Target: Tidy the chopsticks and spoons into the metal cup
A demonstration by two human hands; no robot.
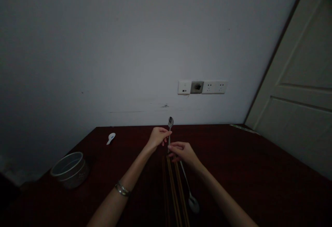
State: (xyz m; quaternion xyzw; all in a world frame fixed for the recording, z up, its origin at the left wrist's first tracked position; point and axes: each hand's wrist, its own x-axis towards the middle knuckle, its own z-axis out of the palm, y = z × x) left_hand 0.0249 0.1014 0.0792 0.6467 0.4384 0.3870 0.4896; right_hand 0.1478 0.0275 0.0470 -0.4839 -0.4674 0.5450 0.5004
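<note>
A metal spoon [170, 121] is held upright over the table, its bowl at the top. My left hand [158, 137] pinches the upper handle just below the bowl. Lower down, the fingers of my right hand [183, 151] are closed on the handle's end. Several wooden chopsticks [173, 192] lie side by side beneath my hands, pointing towards me. To their right rests a second metal spoon [193, 203], bowl nearest me, the end of its handle hidden under my right hand.
A clear plastic tub [70, 170] stands at the left of the dark red table [241, 171]. Behind it lies a white short-handled spoon [111, 137]. A flat strip [243, 128] lies at the back right edge. Wall sockets [202, 87] sit above the table, with a door [298, 81] to the right.
</note>
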